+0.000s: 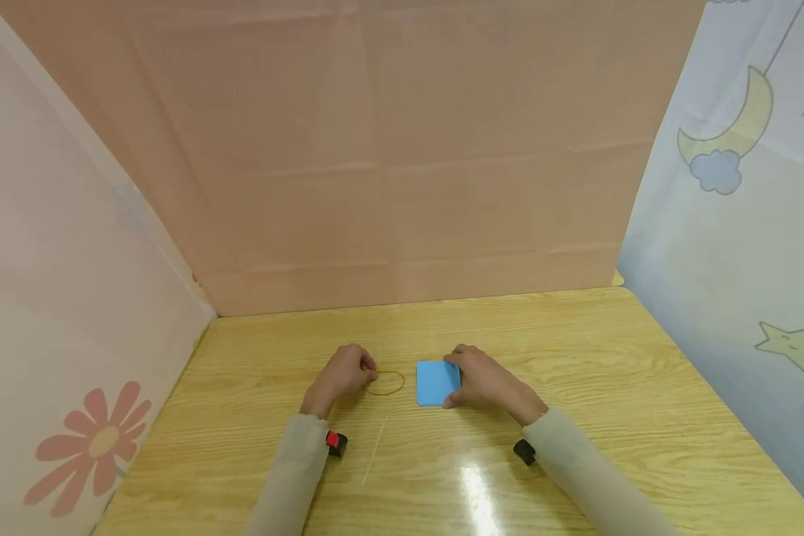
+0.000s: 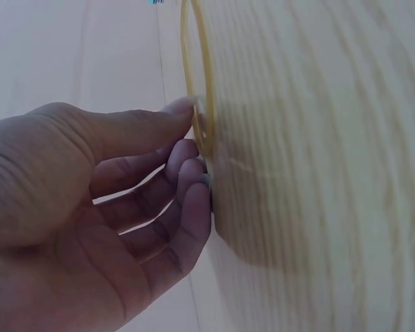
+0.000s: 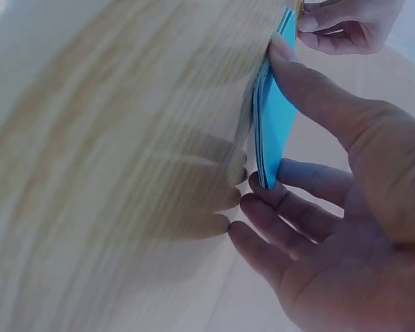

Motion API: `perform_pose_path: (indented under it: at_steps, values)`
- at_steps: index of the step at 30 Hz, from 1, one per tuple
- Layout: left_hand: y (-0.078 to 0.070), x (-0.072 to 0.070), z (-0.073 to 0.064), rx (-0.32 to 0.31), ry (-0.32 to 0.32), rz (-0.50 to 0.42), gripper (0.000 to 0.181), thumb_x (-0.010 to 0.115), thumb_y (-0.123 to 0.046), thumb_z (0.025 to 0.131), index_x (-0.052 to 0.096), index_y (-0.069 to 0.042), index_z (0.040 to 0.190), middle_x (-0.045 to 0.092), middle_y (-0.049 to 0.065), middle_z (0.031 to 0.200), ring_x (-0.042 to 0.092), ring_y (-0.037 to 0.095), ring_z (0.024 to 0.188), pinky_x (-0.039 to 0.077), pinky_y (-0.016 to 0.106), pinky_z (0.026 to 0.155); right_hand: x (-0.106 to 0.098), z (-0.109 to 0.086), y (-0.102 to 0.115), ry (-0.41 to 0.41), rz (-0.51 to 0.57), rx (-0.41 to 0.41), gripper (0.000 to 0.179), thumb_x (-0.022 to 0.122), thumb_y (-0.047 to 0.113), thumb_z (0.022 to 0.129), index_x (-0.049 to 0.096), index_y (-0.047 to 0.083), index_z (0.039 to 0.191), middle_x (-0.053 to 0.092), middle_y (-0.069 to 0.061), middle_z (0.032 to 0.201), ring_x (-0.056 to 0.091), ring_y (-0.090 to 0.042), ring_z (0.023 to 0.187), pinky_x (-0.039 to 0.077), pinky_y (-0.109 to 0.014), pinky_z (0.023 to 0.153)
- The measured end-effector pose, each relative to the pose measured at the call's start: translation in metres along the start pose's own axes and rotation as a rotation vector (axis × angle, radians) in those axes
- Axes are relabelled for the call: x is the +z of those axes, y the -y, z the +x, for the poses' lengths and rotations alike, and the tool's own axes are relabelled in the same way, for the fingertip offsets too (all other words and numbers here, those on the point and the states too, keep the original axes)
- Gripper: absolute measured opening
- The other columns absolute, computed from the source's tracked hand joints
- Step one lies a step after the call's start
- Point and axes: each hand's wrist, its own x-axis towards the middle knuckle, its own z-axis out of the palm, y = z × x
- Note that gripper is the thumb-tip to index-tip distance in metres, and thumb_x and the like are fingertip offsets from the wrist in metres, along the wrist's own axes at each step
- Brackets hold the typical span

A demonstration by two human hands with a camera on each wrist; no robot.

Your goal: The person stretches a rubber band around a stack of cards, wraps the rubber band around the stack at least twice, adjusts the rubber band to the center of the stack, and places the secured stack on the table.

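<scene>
On the wooden table, my left hand (image 1: 343,376) pinches the near edge of a thin yellow-brown rubber band (image 2: 207,62) between thumb and fingertips. The band forms a loose oval reaching toward the right in the head view. Beside it lies a small stack of blue square cards (image 1: 437,384) with rounded corners. My right hand (image 1: 486,385) grips this stack by its right side, thumb at the near corner and a finger at the far corner. Several thin layers show along the edge of the blue cards (image 3: 277,121) in the right wrist view. Band and stack lie apart.
A wood-grain table (image 1: 275,342) spreads around both hands. An orange-pink sheet (image 1: 402,164) hangs behind it, with a flower-printed panel (image 1: 74,223) at left and a moon-and-star panel (image 1: 723,246) at right. A pale streak (image 1: 374,450) marks the tabletop near the left sleeve.
</scene>
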Motion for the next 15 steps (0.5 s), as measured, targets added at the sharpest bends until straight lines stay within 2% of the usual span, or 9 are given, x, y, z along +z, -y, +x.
perform_pose_path:
  at_steps: [6,12,15]
  values:
    - [0.0005,0.0001,-0.0003,0.005,0.001,0.023,0.006,0.075,-0.011,0.098,0.079,-0.007,0.096,0.074,0.005,0.094,0.061,0.015,0.079,0.055,0.029,0.070,0.0017,0.0009,0.0024,-0.036,0.031,0.025,0.080,0.100,0.029,0.072,0.063,-0.002,0.136,0.062,-0.015,0.130,0.060,-0.029,0.112,0.060,-0.048,0.094]
    - [0.0011,0.0020,-0.0021,0.023,0.027,0.055,0.010,0.071,-0.012,0.101,0.079,-0.009,0.096,0.075,0.004,0.097,0.062,0.014,0.081,0.057,0.031,0.073,0.0026,-0.0020,0.0075,-0.058,0.140,0.091,0.082,0.101,0.020,0.069,0.060,-0.003,0.136,0.059,-0.019,0.124,0.063,-0.031,0.105,0.061,-0.050,0.092]
    - [0.0009,0.0029,-0.0030,0.039,0.036,0.078,0.011,0.070,-0.012,0.102,0.079,-0.009,0.097,0.076,0.003,0.097,0.061,0.013,0.080,0.056,0.030,0.073,0.0039,-0.0023,0.0070,-0.067,0.192,0.124,0.080,0.101,0.016,0.068,0.061,-0.001,0.135,0.064,-0.021,0.124,0.066,-0.032,0.105,0.062,-0.049,0.089]
